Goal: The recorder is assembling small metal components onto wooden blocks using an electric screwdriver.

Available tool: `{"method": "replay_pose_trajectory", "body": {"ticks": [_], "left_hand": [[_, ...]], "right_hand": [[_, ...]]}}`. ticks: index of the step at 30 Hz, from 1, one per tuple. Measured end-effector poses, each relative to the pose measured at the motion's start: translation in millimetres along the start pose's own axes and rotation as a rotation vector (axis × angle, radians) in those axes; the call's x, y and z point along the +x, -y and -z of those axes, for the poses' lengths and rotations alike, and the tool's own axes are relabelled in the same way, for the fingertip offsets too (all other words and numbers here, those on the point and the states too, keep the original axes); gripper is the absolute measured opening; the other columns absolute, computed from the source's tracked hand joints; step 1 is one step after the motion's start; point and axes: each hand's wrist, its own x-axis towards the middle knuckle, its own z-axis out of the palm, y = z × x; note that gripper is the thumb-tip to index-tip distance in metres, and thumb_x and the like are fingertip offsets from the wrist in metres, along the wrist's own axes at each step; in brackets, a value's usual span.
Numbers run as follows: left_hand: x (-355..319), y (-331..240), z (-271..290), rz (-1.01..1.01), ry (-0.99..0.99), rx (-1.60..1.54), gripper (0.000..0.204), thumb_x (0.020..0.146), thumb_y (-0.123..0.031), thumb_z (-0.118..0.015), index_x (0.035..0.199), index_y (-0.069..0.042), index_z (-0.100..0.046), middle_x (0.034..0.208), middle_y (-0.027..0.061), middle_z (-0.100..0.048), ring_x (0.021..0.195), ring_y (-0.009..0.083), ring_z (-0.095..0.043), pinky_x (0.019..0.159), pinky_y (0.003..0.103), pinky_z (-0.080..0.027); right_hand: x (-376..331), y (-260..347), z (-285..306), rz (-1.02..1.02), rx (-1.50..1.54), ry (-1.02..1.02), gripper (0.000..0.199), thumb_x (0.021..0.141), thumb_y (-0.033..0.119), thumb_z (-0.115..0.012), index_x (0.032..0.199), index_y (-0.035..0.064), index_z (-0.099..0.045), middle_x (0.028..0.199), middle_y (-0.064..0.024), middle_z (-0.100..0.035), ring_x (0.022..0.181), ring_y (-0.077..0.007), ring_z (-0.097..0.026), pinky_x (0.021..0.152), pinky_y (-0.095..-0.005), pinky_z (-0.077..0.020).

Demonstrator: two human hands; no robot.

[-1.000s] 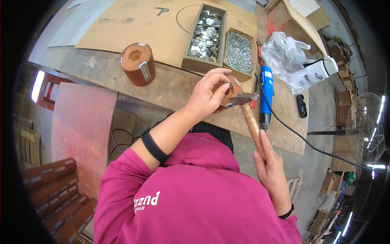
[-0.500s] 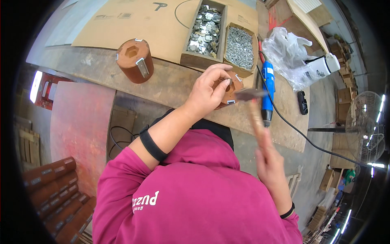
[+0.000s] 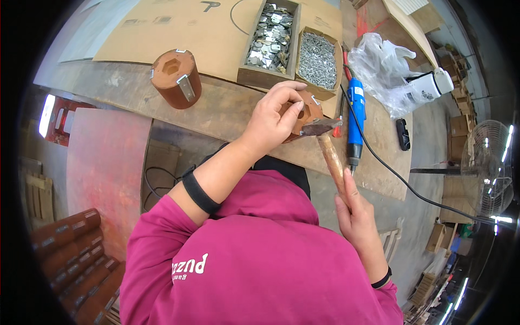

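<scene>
A reddish-brown cylindrical block [image 3: 310, 112] with a recess in its top and small metal clips on its rim stands at the near edge of the workbench. My left hand [image 3: 275, 112] grips it from the left, its fingers bent over the top and partly hiding it. With my right hand [image 3: 357, 214] I hold a hammer [image 3: 331, 155] by the lower end of its wooden handle. The dark hammer head lies at the block's right rim. A second brown block [image 3: 177, 80], with a hexagonal recess and metal plates, stands upright to the left.
A wooden tray of metal plates [image 3: 271, 40] and a box of screws or nails [image 3: 317, 58] sit behind the block. To the right lie a blue power screwdriver [image 3: 356, 116] with its cable, a plastic bag [image 3: 379, 65] and a black object [image 3: 403, 134]. Brown cylinders [image 3: 70, 233] are stacked lower left.
The hammer head has come down and left to the block's right rim, and the right hand has moved slightly lower. My left hand keeps its grip on the block.
</scene>
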Motion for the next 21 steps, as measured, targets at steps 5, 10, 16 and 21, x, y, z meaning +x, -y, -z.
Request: {"method": "replay_pose_trajectory", "body": {"ticks": [5, 10, 16, 21], "left_hand": [[-1.1, 0.0, 2.1, 0.024, 0.017, 0.002, 0.005, 0.080, -0.006, -0.050, 0.080, 0.000, -0.051, 0.108, 0.0121, -0.051, 0.093, 0.0164, -0.051, 0.076, 0.027, -0.041], [-0.1, -2.3, 0.7, -0.008, -0.006, 0.023, 0.004, 0.079, -0.005, -0.050, 0.079, -0.001, -0.050, 0.107, 0.0123, -0.052, 0.094, 0.0189, -0.051, 0.079, 0.028, -0.040], [-1.6, -0.5, 1.2, 0.012, -0.002, -0.005, 0.004, 0.078, -0.005, -0.051, 0.079, -0.001, -0.050, 0.107, 0.0126, -0.052, 0.096, 0.0207, -0.051, 0.081, 0.029, -0.039], [-0.8, 0.3, 1.8, -0.008, -0.003, 0.005, 0.004, 0.079, -0.005, -0.051, 0.079, -0.001, -0.050, 0.107, 0.0126, -0.052, 0.096, 0.0202, -0.051, 0.082, 0.029, -0.039]], "right_hand": [[-0.4, 4.6, 8.8, 0.147, 0.039, -0.227, 0.057, 0.075, -0.001, -0.054, 0.127, 0.0026, -0.032, 0.089, -0.0208, -0.057, 0.074, -0.0315, -0.058, 0.067, -0.0324, -0.0462], [3.1, -4.6, -7.2, 0.061, 0.015, -0.037, 0.056, 0.076, -0.001, -0.053, 0.128, 0.0038, -0.031, 0.081, -0.0204, -0.056, 0.067, -0.0319, -0.057, 0.062, -0.0333, -0.0458], [2.6, 2.6, 6.4, 0.107, 0.046, -0.199, 0.054, 0.075, -0.001, -0.054, 0.125, 0.0020, -0.035, 0.078, -0.0200, -0.056, 0.068, -0.0316, -0.057, 0.062, -0.0333, -0.0457], [4.2, -2.7, 2.4, 0.224, -0.031, -0.178, 0.055, 0.074, -0.001, -0.055, 0.125, 0.0001, -0.035, 0.083, -0.0206, -0.057, 0.073, -0.0319, -0.059, 0.066, -0.0338, -0.0459]]}}
